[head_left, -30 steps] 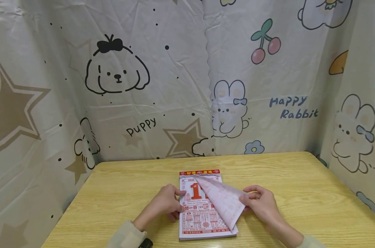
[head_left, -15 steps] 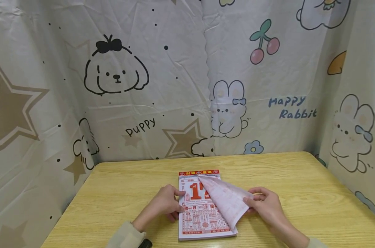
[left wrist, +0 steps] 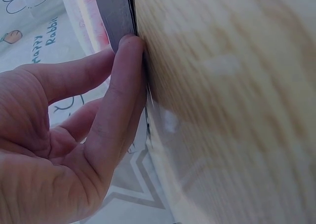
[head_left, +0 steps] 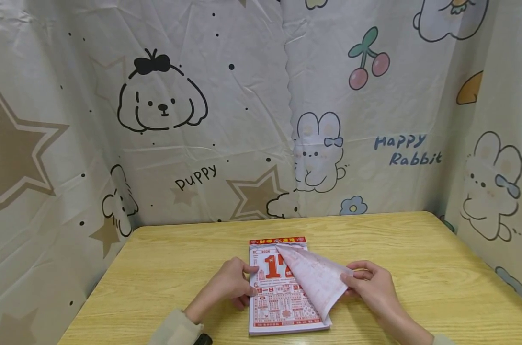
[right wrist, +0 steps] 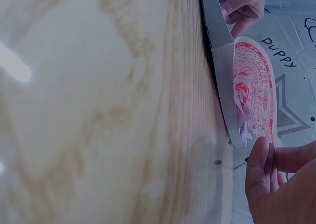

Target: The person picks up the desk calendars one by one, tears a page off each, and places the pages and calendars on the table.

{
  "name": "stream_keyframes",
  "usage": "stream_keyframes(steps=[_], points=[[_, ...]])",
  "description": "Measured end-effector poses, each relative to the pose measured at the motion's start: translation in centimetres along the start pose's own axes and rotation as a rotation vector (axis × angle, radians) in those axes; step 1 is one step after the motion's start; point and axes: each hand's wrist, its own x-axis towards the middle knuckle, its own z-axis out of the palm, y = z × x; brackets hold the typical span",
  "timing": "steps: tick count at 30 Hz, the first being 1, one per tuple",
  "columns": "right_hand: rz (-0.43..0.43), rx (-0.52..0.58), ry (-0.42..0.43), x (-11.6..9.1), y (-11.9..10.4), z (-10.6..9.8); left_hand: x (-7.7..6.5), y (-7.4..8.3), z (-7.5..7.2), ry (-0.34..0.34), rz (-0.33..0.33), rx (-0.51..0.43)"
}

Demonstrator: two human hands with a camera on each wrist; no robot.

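The left hand (head_left: 232, 280) grips the left edge of a tear-off calendar (head_left: 275, 306) lying flat on the tabletop (head_left: 179, 249), its red 17 partly covered by a folded-back page (head_left: 314, 278); right of the calendar, the right hand (head_left: 373, 287) pinches that page's edge.

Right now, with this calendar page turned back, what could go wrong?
The thin white paper page might crease or tear, since it's bent diagonally and your right hand pinches one corner. The thick red-and-white paper calendar pad could twist if pulled, as your left hand holds only its left edge.
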Motion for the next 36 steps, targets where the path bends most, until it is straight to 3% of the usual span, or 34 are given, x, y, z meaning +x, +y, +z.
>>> stream_keyframes(steps=[36], points=[[-0.016,-0.052,0.019,-0.2,-0.1,-1.2,-0.1,0.2,-0.1,0.003,-0.012,0.008]])
